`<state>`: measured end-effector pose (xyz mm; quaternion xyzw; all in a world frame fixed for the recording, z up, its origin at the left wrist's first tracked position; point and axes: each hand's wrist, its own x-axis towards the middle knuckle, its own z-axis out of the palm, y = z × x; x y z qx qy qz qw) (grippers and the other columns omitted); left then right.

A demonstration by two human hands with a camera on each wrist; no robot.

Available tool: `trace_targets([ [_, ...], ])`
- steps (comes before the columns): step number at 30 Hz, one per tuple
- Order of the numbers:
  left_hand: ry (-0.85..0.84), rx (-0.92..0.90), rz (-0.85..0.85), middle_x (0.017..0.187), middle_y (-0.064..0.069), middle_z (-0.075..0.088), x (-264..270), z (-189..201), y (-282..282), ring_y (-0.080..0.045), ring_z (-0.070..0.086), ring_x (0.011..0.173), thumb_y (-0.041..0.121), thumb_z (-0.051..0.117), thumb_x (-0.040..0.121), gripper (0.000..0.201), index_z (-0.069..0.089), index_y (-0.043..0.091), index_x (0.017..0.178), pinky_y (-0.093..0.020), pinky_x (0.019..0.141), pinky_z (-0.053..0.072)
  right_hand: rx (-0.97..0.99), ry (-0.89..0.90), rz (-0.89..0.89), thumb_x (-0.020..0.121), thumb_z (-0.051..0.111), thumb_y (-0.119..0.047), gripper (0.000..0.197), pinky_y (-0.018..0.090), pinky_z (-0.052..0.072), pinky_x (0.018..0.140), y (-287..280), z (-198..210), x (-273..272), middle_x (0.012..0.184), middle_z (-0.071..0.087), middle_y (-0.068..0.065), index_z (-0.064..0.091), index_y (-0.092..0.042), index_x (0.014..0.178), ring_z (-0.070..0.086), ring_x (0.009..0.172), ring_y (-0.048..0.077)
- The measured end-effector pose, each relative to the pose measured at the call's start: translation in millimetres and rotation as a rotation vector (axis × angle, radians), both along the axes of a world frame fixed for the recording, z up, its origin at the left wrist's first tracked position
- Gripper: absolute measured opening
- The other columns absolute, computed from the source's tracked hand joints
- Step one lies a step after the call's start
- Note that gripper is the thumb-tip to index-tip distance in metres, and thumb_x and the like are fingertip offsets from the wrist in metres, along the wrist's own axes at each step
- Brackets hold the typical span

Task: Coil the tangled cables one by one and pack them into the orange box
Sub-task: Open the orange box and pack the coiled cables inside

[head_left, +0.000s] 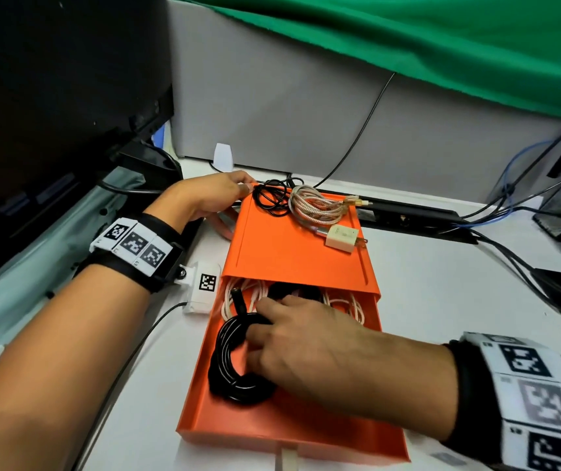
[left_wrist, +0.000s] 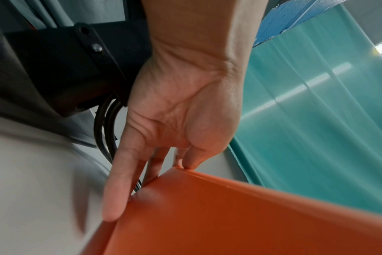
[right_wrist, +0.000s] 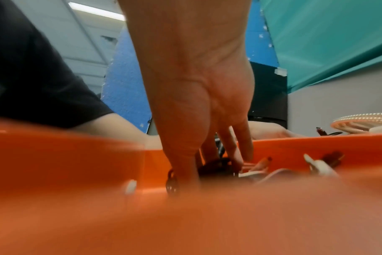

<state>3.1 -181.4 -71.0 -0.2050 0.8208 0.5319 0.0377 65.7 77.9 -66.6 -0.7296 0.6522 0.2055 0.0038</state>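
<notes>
Right hand [head_left: 309, 348] is curling round the black coiled cable [head_left: 235, 365], settling it into the slid-open orange box [head_left: 272, 433] beside white cables [head_left: 238, 294] already packed. Left hand [head_left: 211, 195] is pinching the box's far corner (steadying it, I judge). A braided cable [head_left: 320, 205] and a thin black cable [head_left: 270, 198] are lying on top, not yet packed.

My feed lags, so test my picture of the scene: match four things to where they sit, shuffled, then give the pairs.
1 thick black coil
2 braided cable
3 white cables
4 left hand

A on top of the sleeve
B at the sleeve's far left corner
C in the open tray, under the right hand
D in the tray, partly beneath the sleeve

Pairs: 1-C, 2-A, 3-D, 4-B
</notes>
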Motion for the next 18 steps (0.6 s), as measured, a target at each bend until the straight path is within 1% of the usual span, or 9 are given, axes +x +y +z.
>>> trace_targets([
  [2, 0.0, 0.002, 0.0, 0.114, -0.015, 0.067, -1, 0, 0, -0.026, 0.071, 0.08, 0.031, 0.034, 0.111, 0.026, 0.057, 0.021, 0.118, -0.046, 0.061, 0.062, 0.064, -0.148, -0.043, 0.097, 0.059, -0.036, 0.023, 0.042, 0.052, 0.081, 1, 20, 0, 0.116, 0.064, -0.003, 0.066, -0.027, 0.117, 0.054, 0.105, 0.024],
  [4, 0.004, 0.003, 0.007, 0.111, -0.014, 0.067, -2, -1, 0, -0.025, 0.071, 0.077, 0.03, 0.034, 0.111, 0.026, 0.056, 0.019, 0.119, -0.045, 0.059, 0.062, 0.096, -0.325, -0.19, 0.094, 0.059, -0.052, 0.028, 0.041, 0.054, 0.078, 0, 50, -4, 0.105, 0.066, -0.004, 0.067, -0.027, 0.106, 0.061, 0.096, 0.022],
  [6, 0.016, -0.006, 0.01, 0.106, -0.013, 0.066, -3, -2, 0, -0.023, 0.07, 0.071, 0.029, 0.034, 0.111, 0.026, 0.056, 0.019, 0.118, -0.045, 0.058, 0.062, -0.049, -0.327, -0.284, 0.096, 0.056, -0.054, 0.032, 0.037, 0.051, 0.073, -6, 80, -18, 0.088, 0.066, -0.005, 0.062, -0.023, 0.09, 0.058, 0.08, 0.017],
  [7, 0.022, -0.013, 0.008, 0.104, -0.012, 0.065, -3, -3, 0, -0.022, 0.07, 0.068, 0.028, 0.035, 0.111, 0.025, 0.057, 0.019, 0.118, -0.045, 0.057, 0.061, -0.152, -0.297, -0.311, 0.097, 0.056, -0.052, 0.032, 0.037, 0.05, 0.071, -10, 93, -28, 0.083, 0.065, -0.004, 0.062, -0.023, 0.086, 0.056, 0.076, 0.016],
  [10, 0.026, -0.014, -0.002, 0.101, -0.012, 0.066, -3, -4, -1, -0.023, 0.072, 0.071, 0.028, 0.036, 0.11, 0.023, 0.058, 0.022, 0.115, -0.047, 0.06, 0.062, -0.331, -0.242, -0.42, 0.096, 0.06, -0.05, 0.026, 0.034, 0.048, 0.068, -16, 112, -55, 0.08, 0.067, -0.007, 0.066, -0.026, 0.088, 0.059, 0.074, 0.012],
  [12, 0.029, -0.012, -0.002, 0.098, -0.011, 0.066, -3, -3, -1, -0.023, 0.073, 0.069, 0.027, 0.035, 0.11, 0.023, 0.058, 0.024, 0.111, -0.049, 0.062, 0.062, -0.288, -0.278, -0.431, 0.095, 0.06, -0.053, 0.027, 0.032, 0.048, 0.073, -19, 101, -57, 0.089, 0.07, -0.009, 0.069, -0.028, 0.097, 0.061, 0.082, 0.012],
  [14, 0.029, -0.009, 0.0, 0.097, -0.011, 0.065, -3, -4, -1, -0.023, 0.071, 0.066, 0.027, 0.034, 0.11, 0.023, 0.057, 0.024, 0.108, -0.049, 0.061, 0.062, -0.185, -0.304, -0.396, 0.095, 0.057, -0.058, 0.035, 0.031, 0.047, 0.078, -21, 78, -42, 0.099, 0.071, -0.006, 0.068, -0.029, 0.11, 0.061, 0.093, 0.016],
  [16, 0.029, 0.0, -0.001, 0.099, -0.011, 0.065, -3, -4, 0, -0.021, 0.07, 0.063, 0.027, 0.034, 0.111, 0.023, 0.057, 0.025, 0.106, -0.046, 0.057, 0.062, -0.123, -0.275, -0.367, 0.097, 0.052, -0.058, 0.039, 0.033, 0.045, 0.073, -24, 53, -25, 0.107, 0.07, 0.002, 0.066, -0.028, 0.118, 0.063, 0.101, 0.026],
  [18, 0.034, 0.0, -0.001, 0.1, -0.011, 0.064, -3, -4, 1, -0.018, 0.069, 0.059, 0.028, 0.034, 0.111, 0.023, 0.056, 0.025, 0.104, -0.044, 0.055, 0.061, -0.112, -0.242, -0.353, 0.101, 0.048, -0.052, 0.034, 0.034, 0.04, 0.068, -29, 37, -17, 0.11, 0.069, 0.007, 0.066, -0.027, 0.117, 0.064, 0.102, 0.034],
])
